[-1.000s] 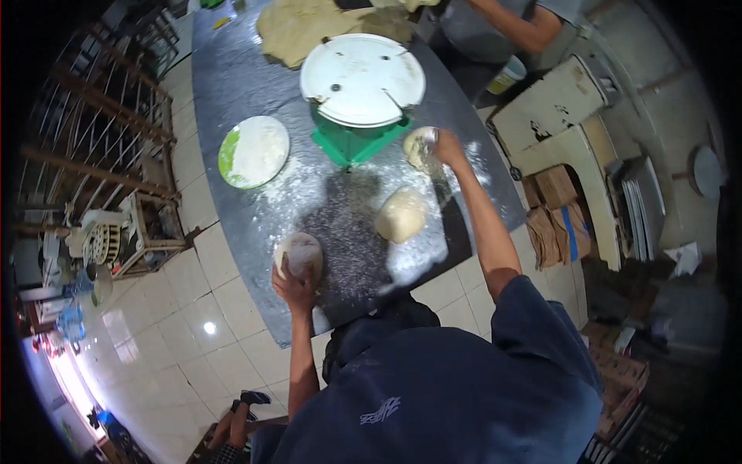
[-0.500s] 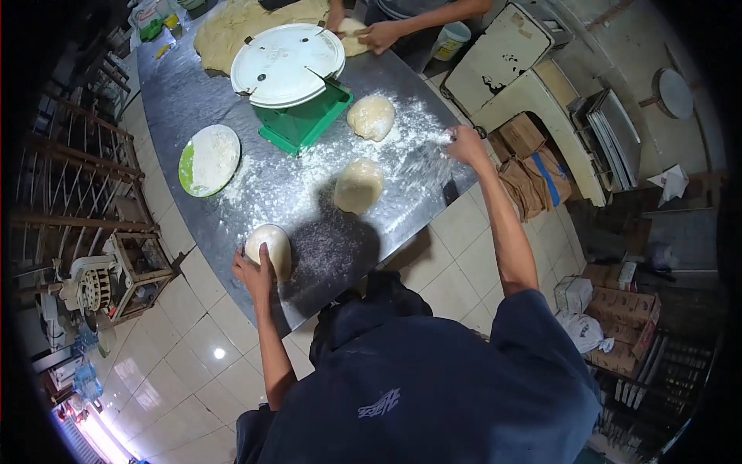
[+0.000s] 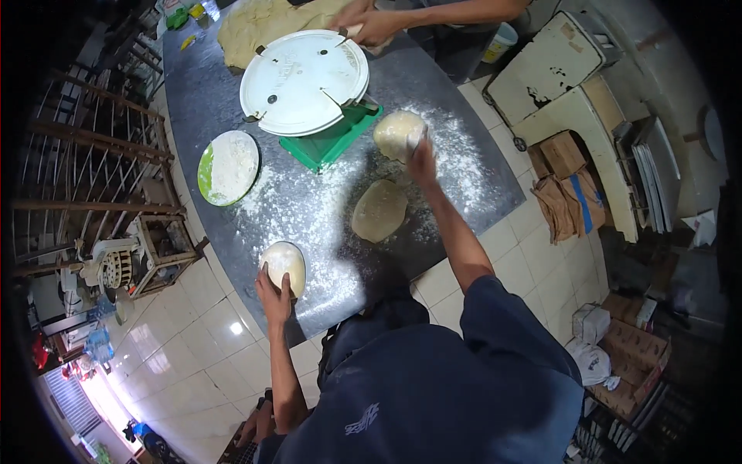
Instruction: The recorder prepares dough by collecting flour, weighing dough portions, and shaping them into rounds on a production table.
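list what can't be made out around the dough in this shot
All in the head view:
right hand: fingers too blurred to tell apart
green base: top hidden by the white round lid
dough slab: far side cut off by the top edge
co-worker's hands: blurred

A: how'd the room look?
B: tiled floor was pale and shiny at lower left, with a round glare spot. bright opening sat near the bottom left corner.
A: furniture?
B: barred rack stood at left, chipped cream unit upper right.
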The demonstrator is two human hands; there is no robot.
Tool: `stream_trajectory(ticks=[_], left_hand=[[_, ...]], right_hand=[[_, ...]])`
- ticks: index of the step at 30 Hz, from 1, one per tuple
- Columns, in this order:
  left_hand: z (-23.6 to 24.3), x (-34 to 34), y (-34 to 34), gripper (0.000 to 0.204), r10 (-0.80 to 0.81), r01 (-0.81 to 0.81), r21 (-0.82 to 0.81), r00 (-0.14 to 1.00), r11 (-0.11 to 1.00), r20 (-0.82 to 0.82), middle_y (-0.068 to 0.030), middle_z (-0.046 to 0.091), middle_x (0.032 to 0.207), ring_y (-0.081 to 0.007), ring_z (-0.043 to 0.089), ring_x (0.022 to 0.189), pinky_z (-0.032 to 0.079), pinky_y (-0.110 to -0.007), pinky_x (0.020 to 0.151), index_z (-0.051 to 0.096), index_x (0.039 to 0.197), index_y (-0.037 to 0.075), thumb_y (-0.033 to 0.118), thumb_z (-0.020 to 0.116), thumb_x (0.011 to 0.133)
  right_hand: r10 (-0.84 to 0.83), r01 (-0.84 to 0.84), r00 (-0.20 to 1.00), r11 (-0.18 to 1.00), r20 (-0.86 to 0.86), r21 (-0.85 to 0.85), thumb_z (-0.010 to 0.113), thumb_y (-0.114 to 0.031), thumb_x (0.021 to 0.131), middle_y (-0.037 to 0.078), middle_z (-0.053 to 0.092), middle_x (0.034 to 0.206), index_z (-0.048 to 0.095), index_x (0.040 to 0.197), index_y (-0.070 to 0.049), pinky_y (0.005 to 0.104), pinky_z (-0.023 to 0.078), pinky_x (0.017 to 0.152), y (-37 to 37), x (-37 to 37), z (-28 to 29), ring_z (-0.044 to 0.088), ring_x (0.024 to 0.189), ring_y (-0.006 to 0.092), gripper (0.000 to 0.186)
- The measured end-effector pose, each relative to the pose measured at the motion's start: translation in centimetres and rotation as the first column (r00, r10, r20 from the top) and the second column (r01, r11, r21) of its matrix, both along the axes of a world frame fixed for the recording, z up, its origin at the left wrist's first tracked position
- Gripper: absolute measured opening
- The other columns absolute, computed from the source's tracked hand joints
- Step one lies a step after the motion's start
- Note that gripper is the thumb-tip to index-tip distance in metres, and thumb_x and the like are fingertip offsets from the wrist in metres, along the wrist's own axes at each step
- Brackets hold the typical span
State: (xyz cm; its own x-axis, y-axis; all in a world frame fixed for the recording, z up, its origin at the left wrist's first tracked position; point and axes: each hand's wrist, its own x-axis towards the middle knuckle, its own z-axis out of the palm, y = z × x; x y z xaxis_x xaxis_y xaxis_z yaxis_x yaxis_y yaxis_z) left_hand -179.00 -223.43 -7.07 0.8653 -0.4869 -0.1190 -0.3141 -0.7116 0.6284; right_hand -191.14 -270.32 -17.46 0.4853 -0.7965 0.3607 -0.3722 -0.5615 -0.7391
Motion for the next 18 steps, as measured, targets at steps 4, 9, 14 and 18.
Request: stream_trajectory(ticks=[4,9,14,18], left_hand=[[0.4,0.5,2.0,0.064,0.044,-0.044,0.013,0.999,0.999,-0.028,-0.0241,0.038,0.131,-0.0351,0.039,0.122,0.031,-0.042,0.103,0.037,0.135,0.001,0.036,0.062,0.087],[-1.1,2.5,0.5,0.067,0.087,-0.086,0.018,0.994,0.996,-0.066,-0.026,0.044,0.123,-0.0359,0.04,0.118,0.032,-0.043,0.1,0.04,0.13,-0.003,0.038,0.065,0.083],[-1.9,5.5,-0.5,0.073,0.174,-0.184,0.133,0.981,0.974,0.085,-0.0253,0.052,0.108,-0.0362,0.047,0.109,0.038,-0.042,0.093,0.047,0.121,-0.006,0.049,0.066,0.079],[0.5,5.3,-4.1,0.063,0.356,-0.381,0.012,0.853,0.925,-0.383,-0.0204,0.065,0.088,-0.0274,0.062,0.083,0.047,-0.038,0.073,0.061,0.101,-0.007,0.052,0.062,0.081]], right_hand=[[0.011,-0.078,0.914,0.986,-0.406,-0.148,0.06,-0.03,0.083,0.028,0.026,0.143,0.016,0.146,-0.006,0.0495,0.022,0.108,7.3,-4.5,3.4,0.023,0.133,0.0445,0.081],[-0.339,0.325,0.784,0.938,-0.52,-0.122,0.062,-0.037,0.079,0.025,0.026,0.145,0.024,0.145,-0.009,0.0577,0.01,0.109,2.6,-9.8,2.1,0.018,0.136,0.044,0.081],[0.009,-0.137,0.797,0.976,-0.604,-0.167,0.059,-0.024,0.079,0.026,0.034,0.14,0.031,0.141,-0.005,0.0545,0.017,0.109,11.0,-10.3,3.1,0.024,0.132,0.0451,0.071],[-0.137,0.289,0.662,0.954,-0.737,0.082,0.059,-0.021,0.079,0.028,0.037,0.135,0.043,0.132,-0.002,0.0531,0.022,0.108,10.6,-6.9,8.1,0.03,0.128,0.0462,0.058]])
